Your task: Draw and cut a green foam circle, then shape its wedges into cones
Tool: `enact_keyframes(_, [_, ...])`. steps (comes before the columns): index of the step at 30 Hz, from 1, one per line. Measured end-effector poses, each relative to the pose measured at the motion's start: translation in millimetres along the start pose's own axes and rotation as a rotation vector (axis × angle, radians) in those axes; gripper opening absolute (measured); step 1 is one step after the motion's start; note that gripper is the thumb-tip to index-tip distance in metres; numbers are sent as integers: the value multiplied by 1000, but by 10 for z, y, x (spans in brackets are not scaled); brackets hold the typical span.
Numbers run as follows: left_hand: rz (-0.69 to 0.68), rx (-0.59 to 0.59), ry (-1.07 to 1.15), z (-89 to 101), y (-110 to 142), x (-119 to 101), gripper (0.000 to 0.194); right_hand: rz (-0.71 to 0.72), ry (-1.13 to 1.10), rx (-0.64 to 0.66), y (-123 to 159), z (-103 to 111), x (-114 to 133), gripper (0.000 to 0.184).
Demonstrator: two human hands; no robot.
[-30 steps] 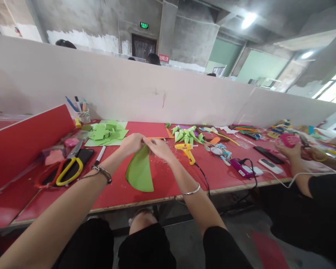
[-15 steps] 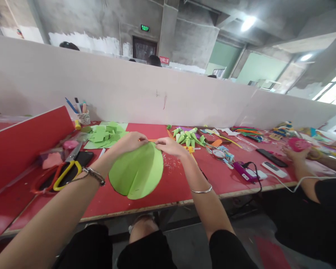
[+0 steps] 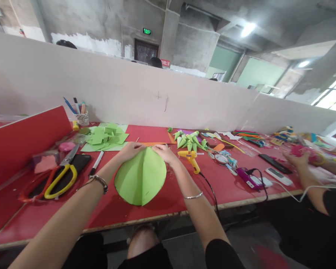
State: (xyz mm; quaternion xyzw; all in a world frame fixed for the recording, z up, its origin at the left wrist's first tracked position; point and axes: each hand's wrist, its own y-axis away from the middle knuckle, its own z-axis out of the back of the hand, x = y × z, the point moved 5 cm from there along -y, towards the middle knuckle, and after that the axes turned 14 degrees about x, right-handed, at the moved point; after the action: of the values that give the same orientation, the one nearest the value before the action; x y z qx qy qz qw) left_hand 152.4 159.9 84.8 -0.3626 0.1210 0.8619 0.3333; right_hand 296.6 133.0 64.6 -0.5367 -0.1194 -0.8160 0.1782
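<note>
A large green paper piece [image 3: 141, 175], creased down its middle and rounded at the near edge, lies on the red table [image 3: 162, 194] in front of me. My left hand [image 3: 130, 149] pinches its far top edge on the left side. My right hand [image 3: 164, 152] pinches the same top edge on the right, fingers closed on the paper. The two hands nearly meet at the paper's pointed top. A bracelet is on each wrist.
Yellow-handled scissors [image 3: 60, 177] and a black marker [image 3: 96, 163] lie to the left. Green paper scraps [image 3: 105, 135] and a pen cup [image 3: 82, 117] sit behind. A yellow glue gun [image 3: 189, 158] and small green cones [image 3: 189, 139] lie right. Another person's hands [image 3: 299, 158] work at far right.
The folded green paper was opened out into a wide round shape, then drawn in at the top. My hands spread apart, then came back together at its far edge.
</note>
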Motion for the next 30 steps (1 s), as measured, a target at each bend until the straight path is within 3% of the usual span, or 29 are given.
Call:
enact_keyframes(8, [38, -82, 127, -255, -30, 417, 45, -88, -186, 30, -36, -105, -276, 25])
enact_keyframes(12, [54, -134, 175, -297, -1, 532, 44, -92, -273, 115, -29, -189, -351, 27])
enact_keyframes(18, [56, -198, 261, -279, 45, 561, 43, -166, -387, 42, -7, -302, -419, 32])
enact_keyframes(30, [72, -247, 295, -260, 84, 582, 39, -23, -154, -16, -12, -314, -352, 36])
